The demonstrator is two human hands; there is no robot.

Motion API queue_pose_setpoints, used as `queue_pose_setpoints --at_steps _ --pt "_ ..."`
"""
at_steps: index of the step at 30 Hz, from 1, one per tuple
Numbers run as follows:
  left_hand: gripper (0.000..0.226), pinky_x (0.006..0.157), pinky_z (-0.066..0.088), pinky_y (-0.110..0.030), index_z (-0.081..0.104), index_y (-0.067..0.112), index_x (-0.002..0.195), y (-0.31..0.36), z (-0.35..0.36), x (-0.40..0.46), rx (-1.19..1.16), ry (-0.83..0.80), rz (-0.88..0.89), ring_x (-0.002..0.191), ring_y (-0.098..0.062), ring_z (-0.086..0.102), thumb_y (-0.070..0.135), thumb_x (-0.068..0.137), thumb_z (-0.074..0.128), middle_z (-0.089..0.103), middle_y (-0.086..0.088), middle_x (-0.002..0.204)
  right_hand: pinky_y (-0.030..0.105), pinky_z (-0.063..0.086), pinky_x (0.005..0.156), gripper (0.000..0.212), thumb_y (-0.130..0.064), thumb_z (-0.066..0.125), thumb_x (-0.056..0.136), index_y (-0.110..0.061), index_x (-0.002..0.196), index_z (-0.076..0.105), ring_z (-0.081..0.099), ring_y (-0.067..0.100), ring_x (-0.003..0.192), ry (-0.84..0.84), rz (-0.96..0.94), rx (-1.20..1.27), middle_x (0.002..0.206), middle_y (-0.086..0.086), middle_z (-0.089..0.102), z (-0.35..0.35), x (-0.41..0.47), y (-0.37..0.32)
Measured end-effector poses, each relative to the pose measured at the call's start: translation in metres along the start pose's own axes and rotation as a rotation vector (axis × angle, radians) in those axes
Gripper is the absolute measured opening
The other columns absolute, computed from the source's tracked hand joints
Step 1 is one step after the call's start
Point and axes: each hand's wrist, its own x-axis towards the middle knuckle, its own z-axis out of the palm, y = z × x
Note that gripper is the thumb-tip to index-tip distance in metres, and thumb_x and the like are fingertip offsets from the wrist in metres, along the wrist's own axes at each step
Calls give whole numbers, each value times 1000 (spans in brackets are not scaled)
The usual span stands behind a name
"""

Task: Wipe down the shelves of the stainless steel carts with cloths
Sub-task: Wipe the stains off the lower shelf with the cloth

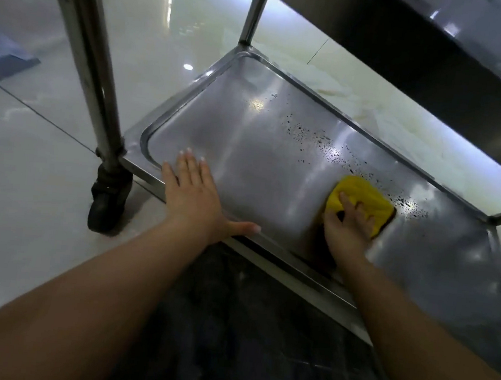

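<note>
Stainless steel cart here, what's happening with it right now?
A person is wiping the bottom shelf of the stainless steel cart. The right hand presses a folded yellow cloth onto the shelf, beside a band of water droplets not yet wiped. The left hand lies flat, fingers straight, on the shelf's near edge, close to the black caster wheel.

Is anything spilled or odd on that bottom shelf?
Yes: water droplets speckle the far side of the bottom shelf, beyond the yellow cloth under the right hand. Nothing looks damaged.
</note>
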Motion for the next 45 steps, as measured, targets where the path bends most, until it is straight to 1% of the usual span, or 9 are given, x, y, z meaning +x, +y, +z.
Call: queue_pose_setpoints --at_steps 7,11,16,20,23,26,31,37,45 --pt "157 116 -7 -57 -19 -8 145 10 5 -8 -47 -9 -139 143 -44 -20 105 43 22 -21 -32 153 56 -6 113 47 -52 40 90 -56 137 31 -13 21 146 -279 -552 73 160 -9 5 58 -19 -170" --pt "159 116 -7 -56 -20 -6 145 9 1 -7 -66 -44 -147 143 -42 -21 105 41 25 -21 -28 155 55 0 116 50 -52 38 87 -55 137 33 -7 19 147 -363 -761 88 160 -10 10 58 -19 -179" --pt "161 118 -7 -52 -21 -9 143 10 0 -17 -108 -9 -156 144 -41 -20 104 42 32 -23 -30 154 52 8 116 58 -44 41 77 -56 133 33 0 19 147 -313 -718 191 158 -9 17 26 -12 -89" --pt "159 118 -6 -52 -22 -10 143 14 4 -28 -153 38 -202 143 -43 -21 103 45 33 -24 -32 152 56 12 115 55 -26 55 85 -51 131 38 3 26 147 -226 -595 228 157 -3 21 16 -27 -43" --pt "157 119 -4 -50 -22 -7 145 11 13 -35 -255 85 -204 143 -39 -24 101 47 38 -27 -27 153 51 9 117 55 -28 52 83 -45 135 43 0 25 147 -292 -560 169 158 -2 19 16 -36 -63" --pt "157 120 -5 -48 -23 -3 146 7 20 -42 -321 136 -207 143 -35 -26 100 46 41 -28 -24 154 41 2 117 56 -34 45 80 -45 134 45 -3 22 147 -456 -693 153 158 -6 16 26 -45 -121" --pt "152 118 -10 -50 -25 -4 143 1 23 -47 -274 156 -248 143 -35 -28 98 39 16 -28 -25 153 52 -11 113 45 -44 37 86 -53 129 45 -10 15 146 -614 -895 120 159 -12 12 57 -70 -204" --pt "159 117 -13 -52 -25 -1 145 -3 26 -50 -290 146 -277 142 -34 -30 103 41 36 -28 -23 154 46 -4 116 54 -34 39 74 -65 117 41 -3 8 146 -574 -912 196 157 -15 18 37 -59 -136" --pt "139 113 -15 -60 -14 22 153 -7 22 -52 -201 78 -209 141 -37 -30 105 45 17 -26 -24 155 54 12 116 59 -28 44 72 -56 124 40 7 19 146 -209 -499 270 150 -16 21 -22 -41 61"
